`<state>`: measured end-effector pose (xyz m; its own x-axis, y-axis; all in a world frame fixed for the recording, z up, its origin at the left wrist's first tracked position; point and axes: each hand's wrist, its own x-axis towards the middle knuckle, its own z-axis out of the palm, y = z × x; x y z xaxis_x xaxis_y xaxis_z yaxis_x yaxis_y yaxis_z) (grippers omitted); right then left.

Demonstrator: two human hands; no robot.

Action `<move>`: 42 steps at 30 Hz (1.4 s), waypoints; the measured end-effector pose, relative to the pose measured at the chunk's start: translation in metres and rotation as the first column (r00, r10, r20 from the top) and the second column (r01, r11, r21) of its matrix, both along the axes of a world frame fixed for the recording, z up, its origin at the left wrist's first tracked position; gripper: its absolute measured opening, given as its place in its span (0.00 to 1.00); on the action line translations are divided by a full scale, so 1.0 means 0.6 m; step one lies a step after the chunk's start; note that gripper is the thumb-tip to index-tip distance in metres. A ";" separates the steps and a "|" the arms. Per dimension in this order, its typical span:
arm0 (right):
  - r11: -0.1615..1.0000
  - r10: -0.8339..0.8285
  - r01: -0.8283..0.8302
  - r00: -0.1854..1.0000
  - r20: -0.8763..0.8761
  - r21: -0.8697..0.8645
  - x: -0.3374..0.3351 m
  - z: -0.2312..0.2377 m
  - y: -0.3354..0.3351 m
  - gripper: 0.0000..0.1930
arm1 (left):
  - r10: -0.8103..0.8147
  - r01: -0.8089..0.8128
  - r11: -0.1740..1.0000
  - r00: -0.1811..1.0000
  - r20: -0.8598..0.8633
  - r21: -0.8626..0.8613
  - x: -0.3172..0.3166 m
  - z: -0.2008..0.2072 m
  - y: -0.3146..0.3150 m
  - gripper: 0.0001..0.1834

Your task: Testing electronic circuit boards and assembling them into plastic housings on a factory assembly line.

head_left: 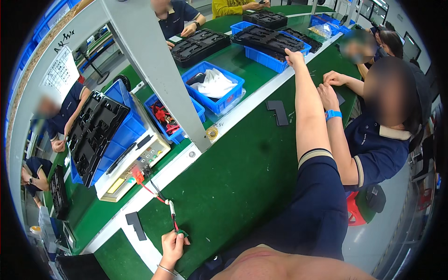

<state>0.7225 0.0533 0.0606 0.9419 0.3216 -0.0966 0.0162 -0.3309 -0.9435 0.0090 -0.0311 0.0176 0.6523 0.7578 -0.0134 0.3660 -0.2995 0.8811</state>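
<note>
Near the bottom edge, my left hand (172,246) pinches a small green connector (182,232) at the end of a red and black cable (161,199). That cable runs up to a bench tester (115,185) with a lit display, where a red clip is plugged in. My right arm reaches far across the green table, and my right hand (294,58) closes on the near corner of a black moulded tray (267,41). The tray lies tilted over a blue bin (268,59). Exactly how the fingers wrap its edge is too small to tell.
A grey post (156,65) rises between my hands. Flat black L-shaped pieces (280,113) (136,226) lie on the table. Blue bins hold white bags (215,84) and red leads (162,116). Another black tray (97,135) leans by the tester. A co-worker (373,140) sits close on the right.
</note>
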 end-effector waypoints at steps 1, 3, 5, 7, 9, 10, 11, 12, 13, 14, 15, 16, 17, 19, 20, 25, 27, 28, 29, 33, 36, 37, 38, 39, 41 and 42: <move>0.893 -0.014 0.197 0.911 0.411 -0.406 0.016 0.005 -0.017 0.25 | -0.013 0.013 1.000 1.000 0.009 0.000 0.002 0.000 -0.001 0.13; 0.850 -0.037 0.281 0.876 0.480 -0.447 -0.082 -0.009 0.014 0.24 | 0.045 -0.044 0.999 0.999 -0.025 0.020 -0.018 -0.003 -0.001 0.13; 0.748 -0.053 0.401 0.830 0.555 -0.529 -0.113 0.009 0.001 0.22 | 0.042 -0.042 0.999 0.999 -0.013 0.028 -0.015 -0.001 -0.001 0.13; 0.802 0.017 0.334 0.816 0.578 -0.495 -0.076 -0.018 -0.010 0.21 | 0.028 -0.028 0.999 1.000 0.006 0.036 -0.007 0.001 -0.003 0.13; 0.865 0.087 0.224 0.814 0.574 -0.449 -0.048 -0.039 -0.011 0.20 | 0.037 -0.037 0.999 0.999 0.035 0.014 -0.001 0.000 -0.003 0.13; 0.866 0.089 0.220 0.815 0.572 -0.449 -0.046 -0.046 -0.004 0.20 | 0.040 -0.041 0.999 0.999 0.033 0.015 -0.003 -0.001 -0.002 0.13; 0.871 0.110 0.205 0.804 0.584 -0.446 -0.042 -0.051 0.000 0.20 | 0.032 -0.032 0.999 0.999 0.020 0.032 -0.006 -0.001 -0.002 0.13; 0.875 0.129 0.193 0.791 0.598 -0.444 -0.038 -0.055 0.003 0.20 | 0.022 -0.022 0.999 1.000 0.008 0.049 -0.007 -0.002 -0.001 0.13; 0.875 0.124 0.200 0.789 0.602 -0.442 -0.028 -0.056 0.002 0.20 | 0.016 -0.017 0.999 1.000 0.013 0.050 -0.005 0.000 -0.001 0.13; 0.871 0.160 0.171 0.786 0.597 -0.460 -0.016 -0.055 -0.003 0.21 | 0.002 -0.003 0.998 1.000 0.010 0.068 -0.002 0.002 -0.001 0.13; 0.866 0.194 0.147 0.782 0.592 -0.478 -0.003 -0.050 -0.011 0.23 | -0.015 0.014 0.996 1.000 0.008 0.086 0.003 0.003 -0.001 0.13; 0.871 0.206 0.124 0.787 0.582 -0.475 -0.032 -0.058 0.010 0.23 | 0.004 -0.003 0.996 1.000 -0.006 0.091 -0.005 0.001 -0.001 0.13; 0.876 0.145 0.162 0.810 0.568 -0.454 -0.084 -0.058 0.029 0.25 | 0.045 -0.044 0.997 0.999 -0.011 0.065 -0.014 -0.001 -0.002 0.13; 0.906 -0.020 0.270 0.797 0.603 -0.327 -0.109 -0.036 0.008 0.32 | 0.029 -0.029 0.999 1.000 0.010 0.031 -0.008 -0.003 0.002 0.13; 0.921 -0.090 0.321 0.727 0.681 -0.221 -0.117 -0.038 0.002 0.32 | 0.014 -0.015 0.999 1.000 0.013 0.032 -0.008 -0.003 0.001 0.13; 0.994 -0.098 0.101 0.634 0.767 0.044 -0.203 -0.055 -0.017 0.22 | -0.012 0.012 0.999 1.000 0.012 0.033 0.000 0.009 -0.003 0.14; 0.997 -0.015 -0.044 0.660 0.751 0.058 -0.282 -0.063 -0.032 0.18 | 0.000 0.000 1.000 1.000 0.018 0.022 -0.002 0.000 0.001 0.15; 0.991 0.032 -0.120 0.654 0.756 0.061 -0.334 -0.059 -0.053 0.15 | -0.010 0.009 1.000 1.000 0.021 0.029 -0.006 -0.005 0.004 0.15; 0.965 0.134 -0.257 0.650 0.748 0.049 -0.381 -0.054 -0.083 0.13 | -0.012 0.011 1.000 1.000 0.026 0.019 -0.008 -0.010 0.006 0.15; 0.627 0.525 -0.776 0.358 0.772 -0.067 -0.612 -0.035 -0.247 0.04 | -0.047 0.046 0.999 0.997 0.054 0.012 -0.013 -0.015 0.004 0.15; 0.562 0.612 -0.683 -0.036 0.790 -0.467 -0.706 -0.070 -0.344 0.08 | -0.085 0.085 0.996 0.995 0.055 0.007 -0.004 -0.012 0.000 0.14; 0.574 0.632 -0.703 0.056 0.773 -0.419 -0.716 -0.073 -0.349 0.09 | -0.083 0.083 0.997 0.993 0.082 0.001 -0.002 -0.009 0.000 0.14; 0.588 0.649 -0.720 0.147 0.747 -0.369 -0.723 -0.079 -0.347 0.10 | -0.079 0.080 0.997 0.991 0.108 -0.007 -0.001 -0.009 -0.002 0.13; 0.610 0.662 -0.698 0.190 0.725 -0.375 -0.724 -0.085 -0.341 0.11 | -0.085 0.085 0.996 0.990 0.112 -0.001 -0.003 -0.015 0.004 0.13; 0.615 0.673 -0.701 0.227 0.704 -0.362 -0.707 -0.094 -0.333 0.11 | -0.110 0.106 0.993 0.991 0.072 0.054 0.001 -0.010 0.002 0.13; 0.612 0.648 -0.733 0.251 0.719 -0.296 -0.700 -0.098 -0.333 0.11 | -0.116 0.112 0.991 0.992 0.058 0.072 0.003 -0.008 0.001 0.13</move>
